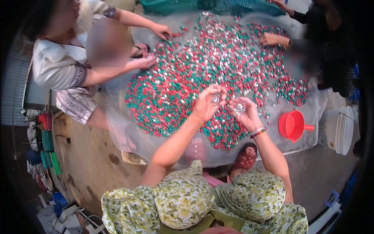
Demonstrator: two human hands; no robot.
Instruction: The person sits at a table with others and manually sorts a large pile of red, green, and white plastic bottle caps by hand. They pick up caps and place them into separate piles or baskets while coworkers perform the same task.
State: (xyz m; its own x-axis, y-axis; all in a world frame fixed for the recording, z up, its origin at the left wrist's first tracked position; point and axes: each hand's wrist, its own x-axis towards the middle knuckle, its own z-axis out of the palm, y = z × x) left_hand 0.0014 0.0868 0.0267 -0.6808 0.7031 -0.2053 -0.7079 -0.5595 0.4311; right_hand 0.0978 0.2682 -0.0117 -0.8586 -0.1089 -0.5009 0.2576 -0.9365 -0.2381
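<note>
My left hand (205,104) is raised above the near part of a wide pile of small red, green and silvery pieces (183,84). Its fingers curl around several shiny metal rings (215,100). Close beside it, my right hand (249,115) is turned palm up with fingers bent, cupping a little cluster of silvery metal pieces (239,109). The exact kind of these pieces is too small to tell. A narrow gap separates the two hands. A colourful beaded bracelet (258,132) circles my right wrist.
Clear plastic sheeting (269,145) lies under the pile. A red dipper (291,125) rests at the right, near white buckets (342,130). At the left, a person (58,64) reaches into the pile; another person's hand (272,39) works at the far right. Teal baskets (167,7) stand behind.
</note>
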